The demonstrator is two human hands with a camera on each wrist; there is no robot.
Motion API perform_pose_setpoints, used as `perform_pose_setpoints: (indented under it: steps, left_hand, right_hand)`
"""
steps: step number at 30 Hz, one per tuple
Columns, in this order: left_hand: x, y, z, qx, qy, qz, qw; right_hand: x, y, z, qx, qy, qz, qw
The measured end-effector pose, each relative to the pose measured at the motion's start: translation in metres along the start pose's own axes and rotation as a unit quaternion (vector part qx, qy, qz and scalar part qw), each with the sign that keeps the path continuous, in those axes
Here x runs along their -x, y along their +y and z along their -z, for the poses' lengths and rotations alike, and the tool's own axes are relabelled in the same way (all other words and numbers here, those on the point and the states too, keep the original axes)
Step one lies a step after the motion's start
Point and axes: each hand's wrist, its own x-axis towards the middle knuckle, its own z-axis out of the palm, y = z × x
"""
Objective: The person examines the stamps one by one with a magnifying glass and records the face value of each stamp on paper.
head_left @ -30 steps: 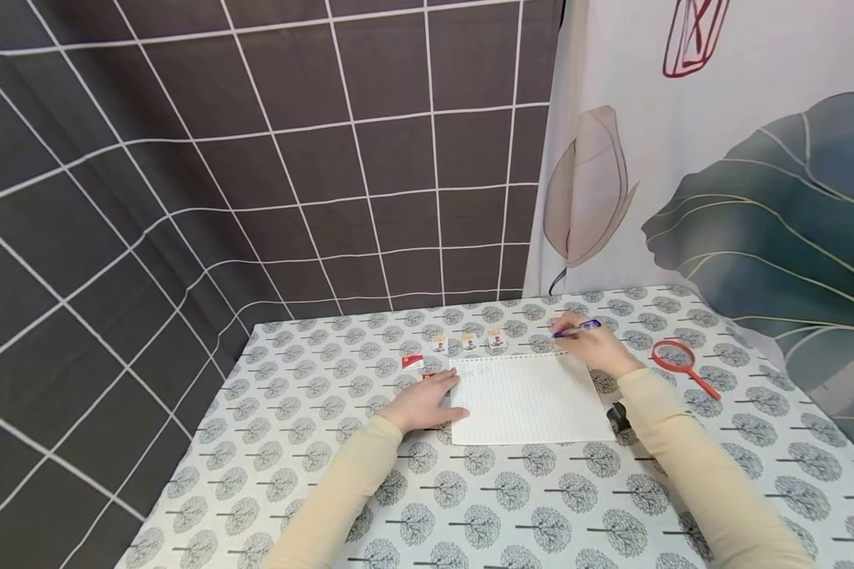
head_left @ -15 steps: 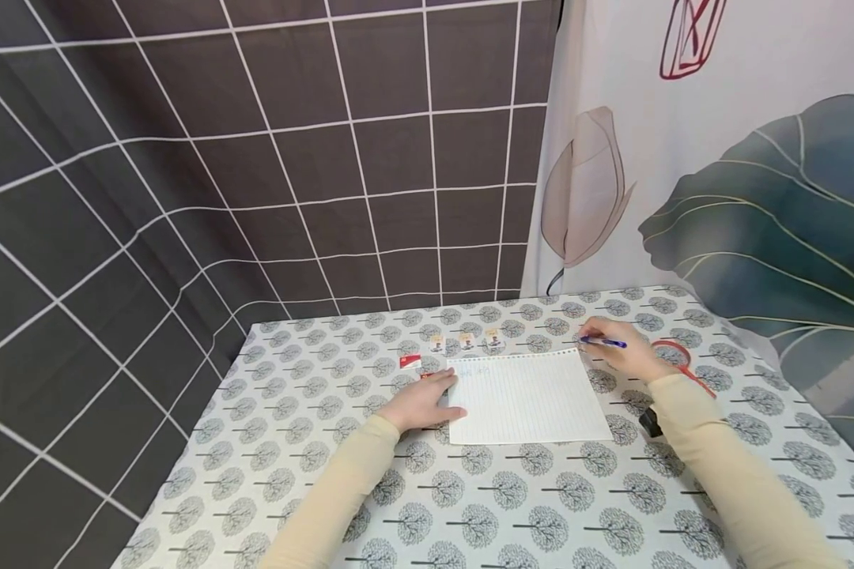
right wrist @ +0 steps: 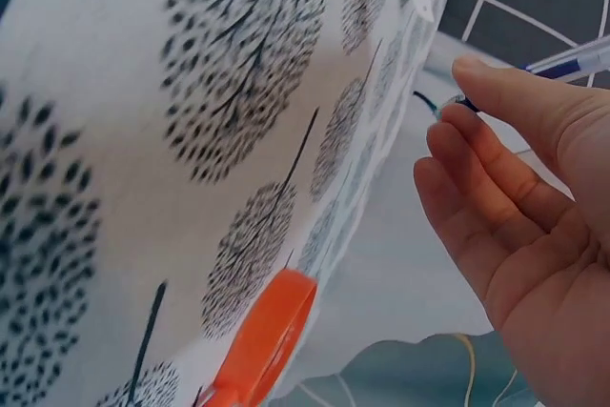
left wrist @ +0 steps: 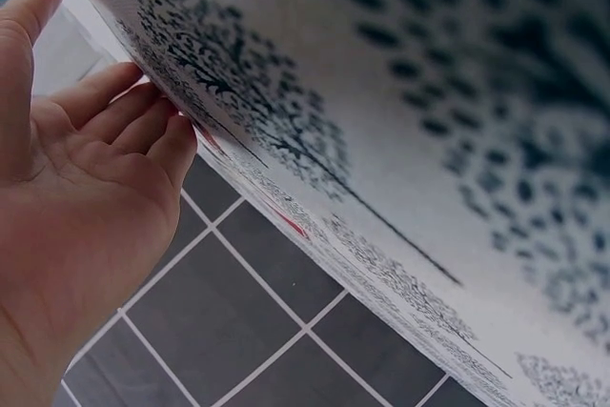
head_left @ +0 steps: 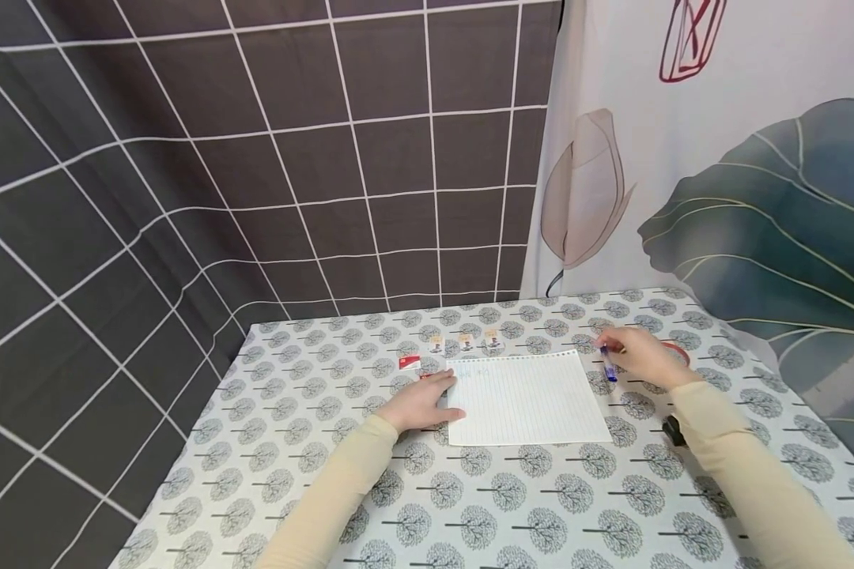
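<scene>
From where I stand, the person's right hand [head_left: 644, 357] pinches a blue pen [head_left: 609, 367] between thumb and forefinger, the other fingers loosely bent. The pen hangs just beyond the right edge of a sheet of lined paper [head_left: 534, 403]; I cannot tell whether it touches the cloth. The left hand [head_left: 420, 401] lies at the sheet's left edge, fingers extended and thumb spread onto the paper, gripping nothing. Faint blue writing [head_left: 473, 372] shows near the sheet's far left corner, and holes run along its far edge.

Beyond that edge lie three small picture cards [head_left: 466, 342] in a row, with a red and white card [head_left: 409, 362] left of them. A red magnifying glass [head_left: 679, 352] is mostly hidden behind the right hand. Everything rests on a tree-patterned tablecloth [head_left: 505, 521], before a dark, white-gridded curtain [head_left: 391, 166].
</scene>
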Motion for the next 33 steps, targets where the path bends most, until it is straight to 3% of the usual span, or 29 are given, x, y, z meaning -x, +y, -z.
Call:
perform_pose_setpoints:
  steps: [33]
  left_hand:
    - [0.000, -0.001, 0.000, 0.005, 0.001, 0.005, 1.0000]
  right_hand:
    - [0.012, 0.012, -0.004, 0.012, -0.073, -0.036, 0.9966]
